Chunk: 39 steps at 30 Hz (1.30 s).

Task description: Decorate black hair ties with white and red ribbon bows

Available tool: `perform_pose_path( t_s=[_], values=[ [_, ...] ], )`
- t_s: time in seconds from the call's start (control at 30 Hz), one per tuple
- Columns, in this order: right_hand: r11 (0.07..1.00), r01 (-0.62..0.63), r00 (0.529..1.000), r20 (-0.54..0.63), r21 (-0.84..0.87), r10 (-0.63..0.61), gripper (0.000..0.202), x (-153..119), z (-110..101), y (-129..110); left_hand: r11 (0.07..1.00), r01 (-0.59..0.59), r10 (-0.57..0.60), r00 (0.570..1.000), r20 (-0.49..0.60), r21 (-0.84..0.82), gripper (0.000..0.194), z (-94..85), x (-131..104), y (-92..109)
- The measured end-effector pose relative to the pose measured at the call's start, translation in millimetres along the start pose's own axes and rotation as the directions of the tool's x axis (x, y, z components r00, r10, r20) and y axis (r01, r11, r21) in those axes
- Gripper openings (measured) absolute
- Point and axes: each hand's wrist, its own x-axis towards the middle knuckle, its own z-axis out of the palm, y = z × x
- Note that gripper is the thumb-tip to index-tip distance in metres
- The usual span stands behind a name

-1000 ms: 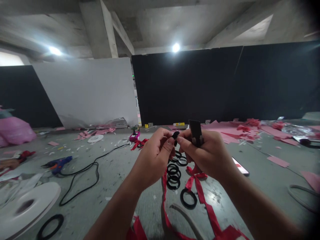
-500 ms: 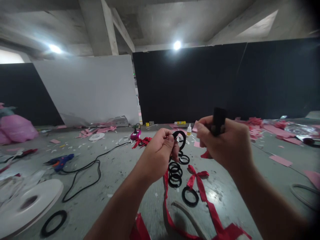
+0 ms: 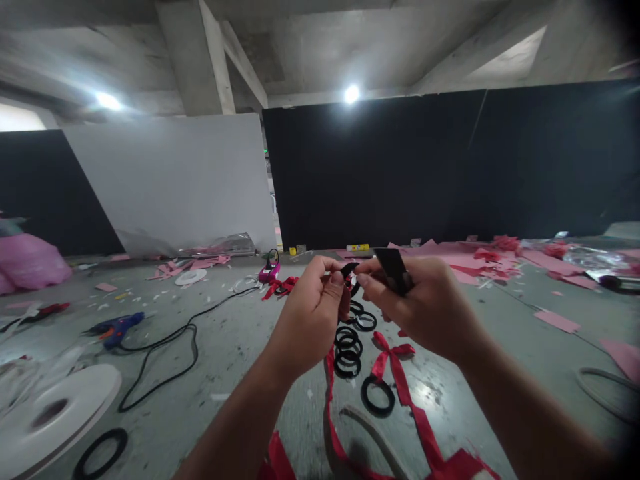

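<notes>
My left hand (image 3: 313, 320) is closed on a black ring (image 3: 353, 272), pinching it between thumb and fingers. My right hand (image 3: 425, 303) has a black flat-ended object (image 3: 393, 267) gripped in its palm, its kind not clear. The right thumb and fingertips meet the ring's right side; whether they pinch something small there is hidden. Below the hands, several black rings (image 3: 349, 347) lie in an overlapping row. A red ribbon bow (image 3: 393, 350) lies beside them, touching another black ring (image 3: 377, 398). A long red ribbon (image 3: 332, 407) trails down from near my left hand.
At left are a blue glue gun (image 3: 116, 329) with a looping black cable (image 3: 193, 327), a white spool (image 3: 95, 400) and a loose black ring (image 3: 100, 455). Pink sheets and scraps (image 3: 460, 257) lie toward the back right. A dark panel (image 3: 425, 173) stands behind.
My right hand has moved left and in to the ring, carrying the black object. The held ring has turned and is now mostly covered. The small glue bottle behind is hidden now.
</notes>
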Motion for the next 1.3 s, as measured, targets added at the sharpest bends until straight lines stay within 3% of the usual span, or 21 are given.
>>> perform_pose_path(
  t_s=[0.53,0.7,0.83,0.97,1.03,1.1,1.17,1.3],
  values=[
    [0.999,-0.011,1.0,0.002,-0.051,0.011,0.02,0,1,1,0.989,-0.045,0.044,0.999,0.016,0.14,0.02,0.5,-2,2],
    [0.985,0.027,0.99,-0.13,-0.17,-0.049,0.015,4,-4,4,0.999,0.008,-0.01,1.0,0.026,0.052,0.02,0.7,-1,0],
    [0.968,-0.06,0.956,-0.292,-0.245,-0.014,0.016,8,-16,7,0.995,0.054,-0.051,0.998,0.033,-0.079,0.017,-1.7,1,0],
    [0.966,-0.106,0.931,-0.364,-0.235,0.014,0.028,8,-20,8,0.972,0.105,-0.097,0.994,0.05,-0.21,0.014,-1.8,3,2],
    [0.983,-0.07,0.956,-0.294,-0.167,0.018,0.032,7,-18,8,0.946,0.144,-0.128,0.989,0.074,-0.29,0.014,-0.9,3,4],
    [0.999,-0.014,0.994,-0.109,-0.049,0.009,0.025,6,-14,8,0.907,0.184,-0.15,0.982,0.118,-0.38,0.015,-0.2,3,5],
    [0.999,0.009,0.999,0.051,0.038,-0.011,0.02,5,-10,9,0.864,0.228,-0.166,0.971,0.173,-0.45,0.017,-0.3,2,6],
    [0.999,-0.003,0.999,0.047,0.037,0.001,0.021,6,-8,11,0.825,0.286,-0.194,0.953,0.231,-0.487,0.019,-2.6,2,5]
  ],
)
